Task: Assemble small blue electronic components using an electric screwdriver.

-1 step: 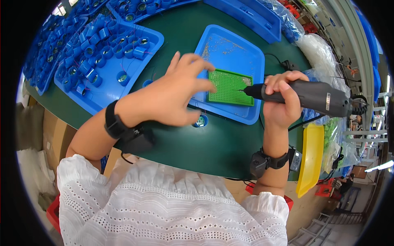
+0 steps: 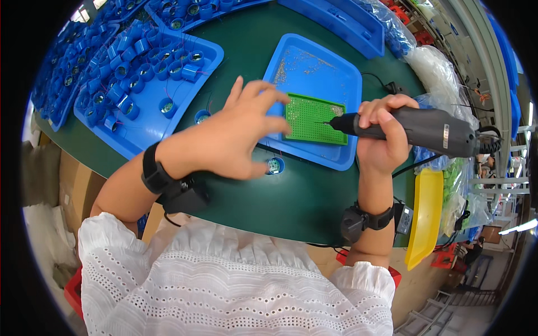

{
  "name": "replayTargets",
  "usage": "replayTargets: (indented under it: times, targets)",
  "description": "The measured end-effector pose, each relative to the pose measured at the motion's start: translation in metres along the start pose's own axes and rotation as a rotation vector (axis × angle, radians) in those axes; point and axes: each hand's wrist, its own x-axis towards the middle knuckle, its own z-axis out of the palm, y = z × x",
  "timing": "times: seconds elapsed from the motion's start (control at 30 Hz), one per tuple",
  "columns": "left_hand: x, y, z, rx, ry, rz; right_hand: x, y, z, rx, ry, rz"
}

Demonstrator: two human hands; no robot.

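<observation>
In my right hand (image 2: 386, 126) is a black electric screwdriver (image 2: 431, 131), gripped around its front part. Its thin bit points left, over a green perforated screw tray (image 2: 308, 119). That tray lies inside a larger blue tray (image 2: 344, 67). My left hand (image 2: 241, 131) is open, fingers spread and slightly curled, with nothing visible between them. It hovers at the blue tray's left edge, near a blue round cup (image 2: 274, 165) holding a small circuit board. Another such cup (image 2: 202, 116) stands beyond my left wrist, partly hidden.
At the left, a blue tray (image 2: 143, 130) carries many blue cups with thin wires; more filled trays stand behind it. A long blue bin (image 2: 336, 25) sits at the back. On the right are a yellow tray (image 2: 424, 218), clear plastic bags (image 2: 434, 73) and a black cable (image 2: 414, 166).
My left hand has shifted slightly down and left, uncovering more of the cup behind it. The screwdriver has moved slightly left over the green tray.
</observation>
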Motion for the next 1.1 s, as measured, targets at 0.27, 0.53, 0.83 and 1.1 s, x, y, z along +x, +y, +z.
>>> replayTargets:
  times: [0.27, 0.53, 0.83, 1.1]
  targets:
    - [-0.012, 0.001, 0.033, -0.003, 0.007, -0.018, 0.004, 0.026, 0.017, -0.036, -0.088, 0.064]
    - [-0.015, -0.005, 0.038, -0.059, 0.055, -0.041, 0.004, 0.031, 0.021, -0.051, -0.096, 0.082]
    - [-0.016, -0.007, 0.039, -0.064, 0.075, -0.036, 0.005, 0.034, 0.021, -0.048, -0.118, 0.065]
    - [-0.017, -0.007, 0.037, -0.075, 0.088, -0.028, 0.012, 0.033, 0.031, -0.105, -0.142, 0.156]
